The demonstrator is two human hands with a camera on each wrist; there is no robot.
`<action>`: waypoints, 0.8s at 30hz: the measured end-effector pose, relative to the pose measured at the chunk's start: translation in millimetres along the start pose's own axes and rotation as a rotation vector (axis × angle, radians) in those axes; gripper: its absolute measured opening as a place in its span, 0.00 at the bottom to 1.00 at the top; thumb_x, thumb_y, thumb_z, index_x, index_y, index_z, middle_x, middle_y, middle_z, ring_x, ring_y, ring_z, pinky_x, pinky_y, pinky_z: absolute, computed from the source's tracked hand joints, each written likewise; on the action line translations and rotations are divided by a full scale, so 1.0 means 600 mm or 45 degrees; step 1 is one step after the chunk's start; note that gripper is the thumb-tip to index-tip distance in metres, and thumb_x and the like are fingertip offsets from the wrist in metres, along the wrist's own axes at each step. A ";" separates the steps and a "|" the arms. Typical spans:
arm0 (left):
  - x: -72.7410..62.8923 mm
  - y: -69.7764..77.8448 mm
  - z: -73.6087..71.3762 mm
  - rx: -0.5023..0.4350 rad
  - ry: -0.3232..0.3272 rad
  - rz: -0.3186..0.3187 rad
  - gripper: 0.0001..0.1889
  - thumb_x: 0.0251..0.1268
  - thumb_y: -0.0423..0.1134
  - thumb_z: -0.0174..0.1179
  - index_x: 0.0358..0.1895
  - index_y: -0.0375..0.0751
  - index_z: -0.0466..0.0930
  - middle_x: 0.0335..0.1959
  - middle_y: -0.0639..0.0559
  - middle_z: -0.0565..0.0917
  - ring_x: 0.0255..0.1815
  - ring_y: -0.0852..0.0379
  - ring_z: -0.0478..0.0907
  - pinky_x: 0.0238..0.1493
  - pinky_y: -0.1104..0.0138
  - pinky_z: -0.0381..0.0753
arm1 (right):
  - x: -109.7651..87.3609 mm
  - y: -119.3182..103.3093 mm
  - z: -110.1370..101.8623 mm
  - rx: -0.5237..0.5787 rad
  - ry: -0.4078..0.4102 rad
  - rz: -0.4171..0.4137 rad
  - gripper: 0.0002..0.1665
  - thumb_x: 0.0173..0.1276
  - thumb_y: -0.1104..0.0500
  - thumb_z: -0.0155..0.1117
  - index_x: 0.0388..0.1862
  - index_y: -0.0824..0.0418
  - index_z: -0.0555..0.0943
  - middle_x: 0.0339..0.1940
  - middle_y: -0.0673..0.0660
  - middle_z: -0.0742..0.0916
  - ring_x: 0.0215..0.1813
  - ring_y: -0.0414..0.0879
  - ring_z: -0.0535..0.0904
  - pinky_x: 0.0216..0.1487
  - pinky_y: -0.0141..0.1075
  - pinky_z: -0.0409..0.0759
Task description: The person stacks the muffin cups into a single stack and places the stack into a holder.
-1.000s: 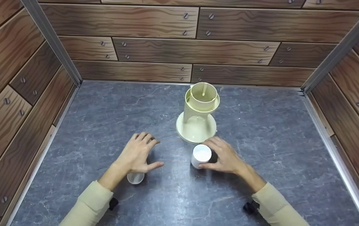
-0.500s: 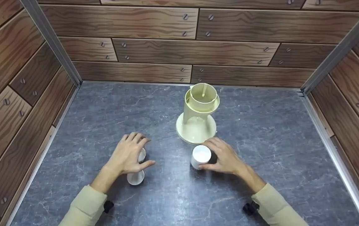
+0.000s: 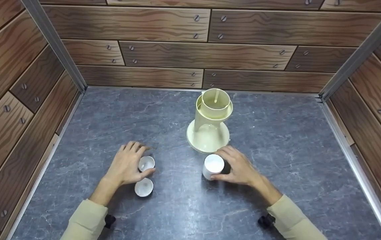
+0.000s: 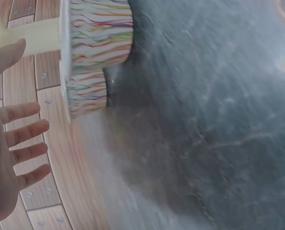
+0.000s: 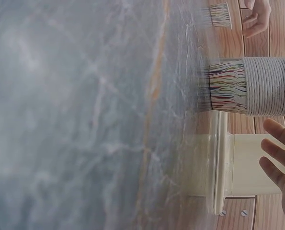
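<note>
Two single paper cups stand upright on the grey table at left, white inside with colourful wavy lines outside: a far cup [image 3: 147,162] and a near cup [image 3: 144,187]. My left hand [image 3: 124,166] is left of them with fingers spread and nothing held; its thumb overlaps the far cup's rim in the head view. In the left wrist view its fingers [image 4: 29,130] show apart from the striped cup walls. My right hand [image 3: 238,168] grips an upright stack of nested paper cups [image 5: 269,86] between thumb and forefinger, its other fingers loose. The stack's bottom is at the tabletop.
Behind the stack stands a cream plastic stand [image 3: 207,136] with a wide round base and an open tube on top, close to my right fingertips. Wood-patterned walls [image 3: 164,53] with metal edge strips enclose the table [image 3: 190,213] at the back and both sides.
My left hand has drawn back to the left, bringing the far cup from hidden to plain view. The right hand and its stack of cups have stayed put.
</note>
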State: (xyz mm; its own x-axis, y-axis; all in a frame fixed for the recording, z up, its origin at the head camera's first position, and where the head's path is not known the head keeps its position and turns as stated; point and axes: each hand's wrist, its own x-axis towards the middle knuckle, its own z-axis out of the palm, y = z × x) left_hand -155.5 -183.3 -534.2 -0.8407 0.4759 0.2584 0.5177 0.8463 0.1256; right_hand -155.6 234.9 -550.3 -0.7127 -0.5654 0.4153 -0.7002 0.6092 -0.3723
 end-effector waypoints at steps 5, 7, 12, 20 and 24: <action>-0.006 -0.007 0.006 0.011 -0.018 -0.036 0.41 0.56 0.69 0.68 0.64 0.42 0.81 0.57 0.43 0.84 0.63 0.40 0.78 0.62 0.41 0.79 | -0.002 0.001 0.001 0.005 0.007 -0.004 0.44 0.56 0.26 0.76 0.60 0.53 0.84 0.55 0.52 0.88 0.59 0.48 0.83 0.59 0.49 0.85; -0.008 -0.008 0.008 0.018 -0.027 -0.043 0.40 0.55 0.70 0.68 0.64 0.43 0.81 0.56 0.43 0.84 0.62 0.40 0.78 0.61 0.42 0.79 | -0.002 0.001 0.001 0.009 0.008 -0.006 0.43 0.56 0.26 0.76 0.60 0.53 0.84 0.55 0.52 0.88 0.59 0.48 0.83 0.59 0.49 0.85; -0.010 -0.010 0.012 0.027 -0.055 -0.059 0.40 0.56 0.70 0.68 0.64 0.44 0.81 0.57 0.43 0.84 0.63 0.41 0.78 0.61 0.42 0.79 | -0.001 0.001 0.001 0.011 0.001 -0.001 0.44 0.55 0.26 0.76 0.60 0.54 0.84 0.55 0.52 0.88 0.59 0.49 0.83 0.60 0.49 0.85; -0.008 -0.008 0.016 0.066 -0.098 -0.076 0.40 0.57 0.71 0.67 0.62 0.41 0.81 0.58 0.41 0.83 0.63 0.40 0.78 0.61 0.41 0.79 | -0.002 0.000 0.000 0.010 -0.001 0.006 0.44 0.55 0.26 0.77 0.60 0.53 0.84 0.55 0.52 0.88 0.59 0.48 0.83 0.59 0.49 0.85; -0.008 -0.008 0.017 0.079 -0.104 -0.080 0.41 0.57 0.71 0.66 0.62 0.40 0.81 0.59 0.40 0.83 0.63 0.39 0.78 0.62 0.40 0.79 | -0.001 0.000 0.001 0.013 0.003 -0.004 0.44 0.55 0.26 0.77 0.60 0.53 0.84 0.54 0.52 0.88 0.58 0.48 0.83 0.59 0.48 0.85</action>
State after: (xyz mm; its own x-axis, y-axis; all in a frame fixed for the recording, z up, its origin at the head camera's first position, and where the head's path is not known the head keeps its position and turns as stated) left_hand -155.6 -187.1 -545.7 -0.8828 0.4371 0.1724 0.4547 0.8871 0.0793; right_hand -155.0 235.2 -551.0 -0.7101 -0.5660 0.4188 -0.7031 0.6016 -0.3791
